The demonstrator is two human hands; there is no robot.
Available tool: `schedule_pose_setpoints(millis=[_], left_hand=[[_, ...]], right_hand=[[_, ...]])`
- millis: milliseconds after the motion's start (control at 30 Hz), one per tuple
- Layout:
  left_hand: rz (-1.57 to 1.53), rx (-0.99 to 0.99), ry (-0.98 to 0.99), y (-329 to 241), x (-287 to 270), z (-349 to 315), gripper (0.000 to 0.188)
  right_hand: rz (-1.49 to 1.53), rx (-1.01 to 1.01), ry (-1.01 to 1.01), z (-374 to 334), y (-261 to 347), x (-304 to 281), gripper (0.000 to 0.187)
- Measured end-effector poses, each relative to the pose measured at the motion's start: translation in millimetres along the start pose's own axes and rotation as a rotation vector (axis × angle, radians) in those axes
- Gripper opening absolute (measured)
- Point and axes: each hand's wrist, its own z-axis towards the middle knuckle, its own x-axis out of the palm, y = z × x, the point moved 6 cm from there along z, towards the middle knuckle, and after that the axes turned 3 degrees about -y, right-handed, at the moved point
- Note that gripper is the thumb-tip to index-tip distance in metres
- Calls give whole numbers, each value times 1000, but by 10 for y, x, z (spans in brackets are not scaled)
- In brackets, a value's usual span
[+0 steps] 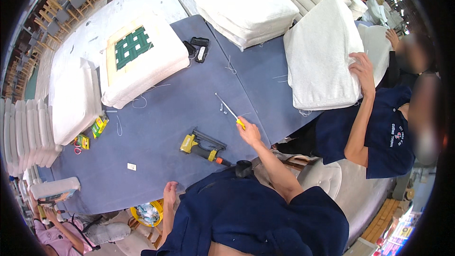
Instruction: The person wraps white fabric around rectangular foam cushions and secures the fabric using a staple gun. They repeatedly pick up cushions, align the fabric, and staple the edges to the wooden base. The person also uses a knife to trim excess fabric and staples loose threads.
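Note:
My right hand is closed around the yellow handle of a screwdriver, whose thin metal shaft points up and left over the blue-grey padded table. Two small pale bits lie beside the shaft. At the table's near edge rests my left hand, loosely open, and I see nothing in it. Between the hands, a yellow and black staple gun lies on its side with a hose toward me. Farther left is a white seat cushion with green webbing in a wooden frame.
A co-worker at the right touches a white cushion; more cushions are stacked behind. Black staple strips or cases, small yellow-green boxes and red scissors lie about. A yellow basket stands below the near edge.

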Motion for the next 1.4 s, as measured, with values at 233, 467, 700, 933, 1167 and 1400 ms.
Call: schedule_pose_setpoints(millis=[233,467,700,933,1167,1400], left_hand=[[70,61,-51,136,-12,73,35],[89,-12,-8,152,-19,90,30],[55,57,42,220,-34,161,26],[27,-52,217,310,-132,282,24],[54,-158,322,277,-179,404,26],[107,-308,392,118,-211,444,38]], right_hand=[[86,-2,-44,-271,-85,-84,50],[54,14,-78,-522,-457,-55,51],[211,147,-276,-1052,-712,-292,50],[1114,709,-560,-2230,-1668,125,36],[2306,885,148,-2361,-1277,518,25],[801,795,-343,-2799,-1333,351,40]])
